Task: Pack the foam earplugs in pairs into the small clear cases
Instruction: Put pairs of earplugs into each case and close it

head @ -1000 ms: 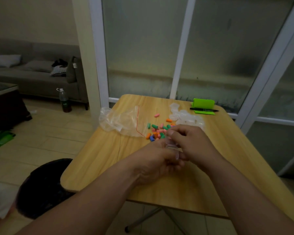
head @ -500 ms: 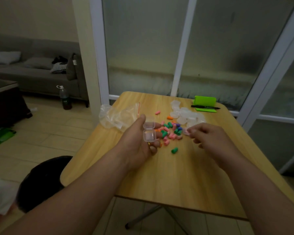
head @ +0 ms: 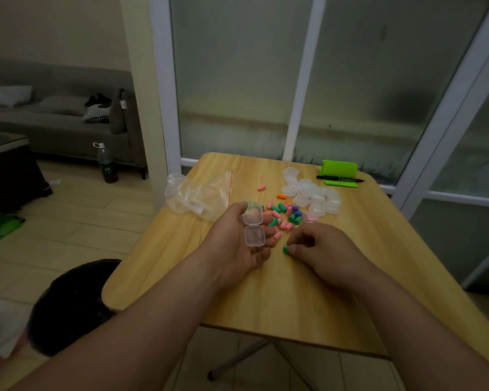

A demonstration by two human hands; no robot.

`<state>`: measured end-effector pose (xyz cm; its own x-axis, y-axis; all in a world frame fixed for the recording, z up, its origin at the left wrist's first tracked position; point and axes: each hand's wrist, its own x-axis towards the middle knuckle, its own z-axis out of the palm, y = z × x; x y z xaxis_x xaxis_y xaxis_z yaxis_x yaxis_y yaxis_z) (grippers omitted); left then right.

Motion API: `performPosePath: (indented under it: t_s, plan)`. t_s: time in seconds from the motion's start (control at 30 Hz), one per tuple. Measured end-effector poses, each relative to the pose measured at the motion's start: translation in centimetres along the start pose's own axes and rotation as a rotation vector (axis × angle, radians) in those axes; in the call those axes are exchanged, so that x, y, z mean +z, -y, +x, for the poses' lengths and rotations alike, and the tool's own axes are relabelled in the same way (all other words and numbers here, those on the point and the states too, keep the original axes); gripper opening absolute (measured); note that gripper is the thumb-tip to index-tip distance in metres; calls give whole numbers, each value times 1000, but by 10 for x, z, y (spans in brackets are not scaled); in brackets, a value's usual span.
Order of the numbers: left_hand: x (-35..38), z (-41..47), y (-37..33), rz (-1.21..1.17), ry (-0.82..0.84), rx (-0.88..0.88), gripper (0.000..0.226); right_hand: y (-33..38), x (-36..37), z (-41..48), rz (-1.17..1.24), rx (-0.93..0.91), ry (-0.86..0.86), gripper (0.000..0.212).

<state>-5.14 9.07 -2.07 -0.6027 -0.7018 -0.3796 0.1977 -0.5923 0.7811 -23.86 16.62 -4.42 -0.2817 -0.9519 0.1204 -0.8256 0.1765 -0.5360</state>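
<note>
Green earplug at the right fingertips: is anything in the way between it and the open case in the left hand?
Nothing visible. The green earplug sits at the right hand fingertips, and the open clear case lies lid-up in the left hand beside it, with only bare table between.

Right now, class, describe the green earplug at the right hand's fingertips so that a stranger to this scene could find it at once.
Start at the wooden table and find the earplug pile near its middle. Nearer the person, the right hand reaches down to the tabletop. The green earplug lies at its fingertips, alone on bare wood, apart from the pile's other green ones.
</note>
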Motion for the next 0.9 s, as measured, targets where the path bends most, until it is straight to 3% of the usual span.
performPosePath:
  t_s: [0.13,0.37,0.53,0.77,0.9]
  plan:
    - [2,-1,2,-8,32,-15,50,1,-2,-1,13,7,-22,7]
    - [4,3,7,-4,84,-33,48,25,-12,-2,297,-53,-271,3]
    - [5,9,10,-4,131,-16,61,51,-3,-11,211,-182,-239,10]
    - [4,2,5,-51,82,-20,62,57,7,-10,166,-158,-177,7]
    - [4,3,3,-63,41,-5,62,60,12,-10,155,-172,-152,19]
